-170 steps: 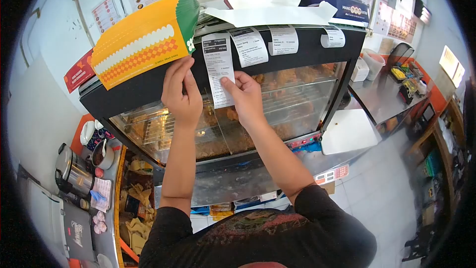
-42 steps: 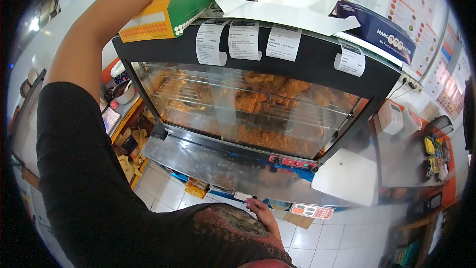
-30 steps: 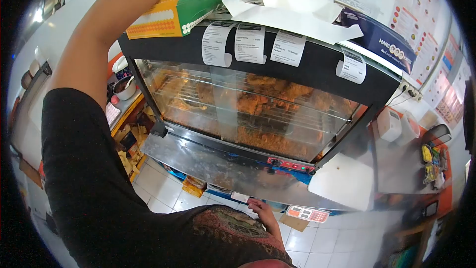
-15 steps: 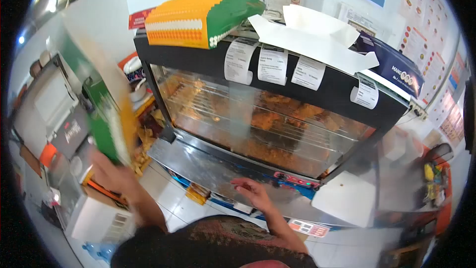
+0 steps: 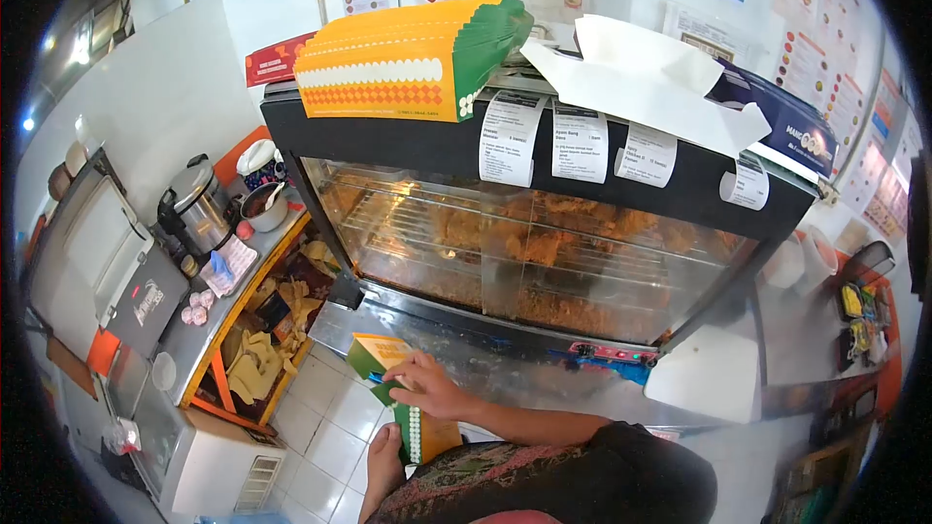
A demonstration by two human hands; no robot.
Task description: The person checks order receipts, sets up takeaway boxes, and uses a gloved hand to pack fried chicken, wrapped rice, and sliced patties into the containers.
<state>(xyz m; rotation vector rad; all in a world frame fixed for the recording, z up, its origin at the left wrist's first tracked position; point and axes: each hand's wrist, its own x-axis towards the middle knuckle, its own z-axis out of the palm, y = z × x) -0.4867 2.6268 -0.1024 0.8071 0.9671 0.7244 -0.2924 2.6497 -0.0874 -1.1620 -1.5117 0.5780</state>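
Low in front of my body, a single green and yellow carton [image 5: 439,432] is between my two hands. My left hand [image 5: 384,461] grips its lower left edge with the thumb up. My right hand [image 5: 427,386] reaches across its upper part, fingers bent, with a small blue item at the fingertips that is too small to name. Above, a stack of yellow and green cartons [image 5: 379,63] lies on top of the glass food warmer [image 5: 631,218]. Several printed receipts [image 5: 580,144] hang from the warmer's black top edge. Fried pieces sit on racks behind the glass.
An open white paper tray [image 5: 641,87] and a dark blue box [image 5: 786,131] are on the warmer. A metal counter [image 5: 194,330] with a cooker [image 5: 202,213] and a pot [image 5: 264,206] runs along the left. At right lies a white board [image 5: 704,378].
My left hand has come down from the stack on the warmer with one carton. My right hand has moved from beside my body onto that carton. The stack stays on the warmer.
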